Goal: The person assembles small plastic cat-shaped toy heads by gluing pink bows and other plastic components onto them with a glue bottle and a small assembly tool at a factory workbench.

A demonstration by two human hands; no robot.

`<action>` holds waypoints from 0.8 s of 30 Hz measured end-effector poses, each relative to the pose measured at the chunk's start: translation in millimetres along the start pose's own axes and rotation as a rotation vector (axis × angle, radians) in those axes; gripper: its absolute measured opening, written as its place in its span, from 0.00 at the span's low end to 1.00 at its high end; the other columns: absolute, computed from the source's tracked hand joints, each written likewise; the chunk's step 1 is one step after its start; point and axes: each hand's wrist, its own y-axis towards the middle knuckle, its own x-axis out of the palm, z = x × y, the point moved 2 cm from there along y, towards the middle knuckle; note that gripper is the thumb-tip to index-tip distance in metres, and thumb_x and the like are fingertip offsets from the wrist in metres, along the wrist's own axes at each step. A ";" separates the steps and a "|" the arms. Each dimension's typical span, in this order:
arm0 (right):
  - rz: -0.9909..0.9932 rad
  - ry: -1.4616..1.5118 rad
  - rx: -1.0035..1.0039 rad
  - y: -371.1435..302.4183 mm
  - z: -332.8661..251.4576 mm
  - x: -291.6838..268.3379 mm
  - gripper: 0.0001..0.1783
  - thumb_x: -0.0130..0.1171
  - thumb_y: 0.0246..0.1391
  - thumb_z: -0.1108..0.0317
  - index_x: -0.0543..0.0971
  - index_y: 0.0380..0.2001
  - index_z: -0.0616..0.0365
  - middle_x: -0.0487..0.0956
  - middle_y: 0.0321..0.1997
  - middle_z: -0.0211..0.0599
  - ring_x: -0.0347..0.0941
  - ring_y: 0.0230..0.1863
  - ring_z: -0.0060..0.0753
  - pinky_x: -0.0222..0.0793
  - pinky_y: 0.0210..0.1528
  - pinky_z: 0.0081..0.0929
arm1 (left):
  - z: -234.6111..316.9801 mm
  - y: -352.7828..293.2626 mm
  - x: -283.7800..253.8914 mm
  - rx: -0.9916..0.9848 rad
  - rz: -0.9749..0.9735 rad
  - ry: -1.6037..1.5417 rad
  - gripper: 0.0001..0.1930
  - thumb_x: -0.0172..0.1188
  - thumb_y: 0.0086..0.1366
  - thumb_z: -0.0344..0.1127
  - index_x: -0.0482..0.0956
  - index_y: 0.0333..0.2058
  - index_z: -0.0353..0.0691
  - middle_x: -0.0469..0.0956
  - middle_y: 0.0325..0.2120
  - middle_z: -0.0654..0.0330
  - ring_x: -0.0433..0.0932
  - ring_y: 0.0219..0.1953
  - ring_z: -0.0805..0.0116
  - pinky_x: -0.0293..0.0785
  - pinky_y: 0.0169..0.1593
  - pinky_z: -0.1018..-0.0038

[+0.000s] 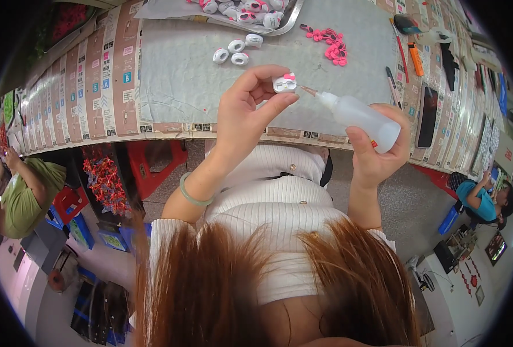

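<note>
Between the thumb and fingertips of my left hand [246, 110] is a small white plastic piece with a pink bow [285, 82]. My right hand [378, 141] is wrapped round a translucent white squeeze bottle [357, 117], tilted with its thin nozzle pointing left. The nozzle's tip is at or very near the white piece; whether they touch I cannot tell. Beyond my left hand, several white ring-shaped pieces [236, 46] lie on a grey sheet [175, 75]. A loose cluster of small pink bow-like parts [334, 46] lies farther right on the same sheet.
At the far edge stands a metal tray [294, 16] of white and pink pieces. To the right lie an orange cutter [416, 59], a pen [393, 85] and a dark phone [427, 117]. Other people sit left [28, 196] and right [477, 196].
</note>
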 end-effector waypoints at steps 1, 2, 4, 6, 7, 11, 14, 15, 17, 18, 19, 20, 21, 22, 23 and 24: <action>0.003 -0.009 -0.001 -0.3 0.5 -0.5 0.22 0.68 0.31 0.74 0.70 0.32 0.63 0.71 0.30 0.33 0.67 0.28 0.21 0.63 0.29 0.15 | -0.6 0.2 -0.6 0.004 0.005 0.002 0.15 0.59 0.51 0.24 0.69 0.39 0.31 0.73 0.32 0.60 0.73 0.34 0.76 0.70 0.41 0.80; 0.003 -0.009 -0.001 -0.4 0.7 -0.7 0.22 0.68 0.31 0.74 0.70 0.32 0.63 0.71 0.30 0.33 0.67 0.28 0.21 0.63 0.29 0.15 | -1.2 0.4 -1.2 0.009 0.010 0.004 0.15 0.58 0.51 0.24 0.69 0.39 0.31 0.73 0.32 0.60 0.73 0.34 0.76 0.70 0.40 0.80; 0.002 -0.023 0.005 0.0 0.1 -1.2 0.21 0.68 0.31 0.75 0.70 0.32 0.63 0.71 0.30 0.33 0.67 0.29 0.21 0.63 0.29 0.15 | -2.3 0.5 -1.9 0.014 0.015 0.004 0.15 0.59 0.51 0.24 0.69 0.39 0.31 0.73 0.32 0.61 0.73 0.34 0.77 0.70 0.40 0.81; 0.000 -0.023 -0.003 0.5 0.5 -1.1 0.21 0.68 0.31 0.75 0.70 0.32 0.63 0.71 0.30 0.33 0.67 0.29 0.21 0.63 0.29 0.15 | -2.9 1.1 -2.4 0.019 0.020 0.004 0.15 0.59 0.51 0.24 0.70 0.39 0.31 0.73 0.32 0.61 0.72 0.34 0.77 0.69 0.40 0.81; -0.002 -0.023 -0.011 0.7 0.6 -1.0 0.21 0.68 0.31 0.75 0.70 0.32 0.63 0.71 0.30 0.33 0.67 0.28 0.21 0.63 0.29 0.15 | -2.7 1.6 -2.7 0.035 0.024 0.032 0.15 0.59 0.51 0.24 0.70 0.39 0.32 0.73 0.32 0.61 0.72 0.34 0.77 0.69 0.40 0.81; -0.024 -0.012 0.004 0.5 1.0 -0.7 0.21 0.68 0.31 0.74 0.70 0.32 0.64 0.71 0.29 0.34 0.67 0.28 0.21 0.63 0.29 0.16 | -3.2 2.0 -2.3 0.044 0.031 0.072 0.15 0.59 0.50 0.23 0.70 0.38 0.32 0.73 0.32 0.62 0.72 0.34 0.77 0.69 0.40 0.81; 0.022 0.061 0.099 -1.9 8.1 -2.1 0.21 0.66 0.33 0.76 0.69 0.33 0.65 0.71 0.29 0.33 0.68 0.29 0.22 0.64 0.30 0.17 | -4.3 2.7 -3.4 0.096 0.027 0.088 0.15 0.58 0.51 0.23 0.70 0.39 0.32 0.73 0.32 0.62 0.72 0.34 0.78 0.69 0.40 0.81; 0.144 0.288 0.241 -1.5 19.5 -4.6 0.21 0.64 0.36 0.77 0.68 0.35 0.65 0.71 0.30 0.34 0.68 0.30 0.23 0.65 0.31 0.18 | -5.7 1.6 -4.4 0.098 0.025 0.084 0.15 0.58 0.51 0.23 0.70 0.39 0.32 0.73 0.32 0.62 0.72 0.34 0.78 0.69 0.40 0.81; 0.255 0.461 0.322 12.2 37.8 -9.4 0.20 0.58 0.41 0.80 0.64 0.39 0.66 0.71 0.33 0.36 0.69 0.33 0.25 0.66 0.35 0.21 | -7.4 2.4 -5.9 0.052 0.039 0.062 0.14 0.58 0.51 0.23 0.70 0.39 0.32 0.72 0.32 0.62 0.72 0.34 0.78 0.68 0.40 0.82; 0.285 0.352 0.304 20.9 52.7 -12.8 0.20 0.58 0.41 0.79 0.64 0.39 0.67 0.72 0.34 0.37 0.69 0.34 0.25 0.66 0.36 0.21 | -8.4 2.7 -6.9 0.053 0.031 0.055 0.14 0.58 0.51 0.23 0.70 0.39 0.32 0.72 0.32 0.62 0.72 0.34 0.78 0.68 0.40 0.82; 0.317 0.240 0.285 29.0 70.4 -18.5 0.21 0.59 0.40 0.78 0.64 0.39 0.67 0.72 0.34 0.38 0.69 0.35 0.24 0.65 0.36 0.21 | -9.7 3.5 -7.9 0.048 0.051 0.052 0.14 0.58 0.51 0.22 0.70 0.39 0.33 0.72 0.32 0.63 0.71 0.34 0.78 0.68 0.40 0.82; 0.300 0.080 0.245 36.7 91.5 -26.5 0.23 0.61 0.39 0.77 0.64 0.39 0.67 0.72 0.35 0.39 0.69 0.34 0.24 0.65 0.37 0.20 | -9.6 3.9 -8.2 0.041 0.068 0.050 0.14 0.57 0.51 0.22 0.70 0.39 0.33 0.72 0.32 0.63 0.71 0.33 0.78 0.68 0.40 0.82; 0.281 -0.078 0.204 41.9 112.1 -32.5 0.24 0.62 0.38 0.75 0.64 0.39 0.68 0.72 0.35 0.40 0.69 0.34 0.23 0.65 0.37 0.20 | -9.3 4.6 -7.9 0.035 0.064 0.044 0.14 0.57 0.51 0.21 0.70 0.39 0.33 0.72 0.31 0.63 0.71 0.33 0.78 0.68 0.40 0.83; 0.287 -0.086 0.197 46.4 128.2 -33.7 0.24 0.62 0.38 0.75 0.64 0.39 0.68 0.72 0.35 0.40 0.69 0.34 0.23 0.65 0.37 0.20 | -9.6 5.2 -8.0 0.038 0.055 0.038 0.14 0.57 0.51 0.21 0.70 0.39 0.33 0.72 0.31 0.63 0.71 0.33 0.78 0.68 0.40 0.83; 0.289 -0.103 0.205 50.3 142.1 -35.5 0.26 0.64 0.36 0.73 0.64 0.39 0.67 0.72 0.35 0.39 0.68 0.34 0.22 0.64 0.37 0.19 | -10.9 5.2 -8.2 0.029 0.067 0.032 0.14 0.57 0.51 0.21 0.70 0.39 0.33 0.72 0.31 0.63 0.71 0.34 0.78 0.67 0.40 0.83; 0.290 -0.118 0.213 54.7 148.5 -34.6 0.27 0.65 0.35 0.71 0.63 0.39 0.67 0.72 0.36 0.38 0.68 0.33 0.22 0.64 0.37 0.18 | -11.7 5.4 -9.2 0.021 0.082 0.027 0.14 0.57 0.51 0.21 0.69 0.39 0.33 0.72 0.31 0.63 0.71 0.34 0.78 0.67 0.39 0.84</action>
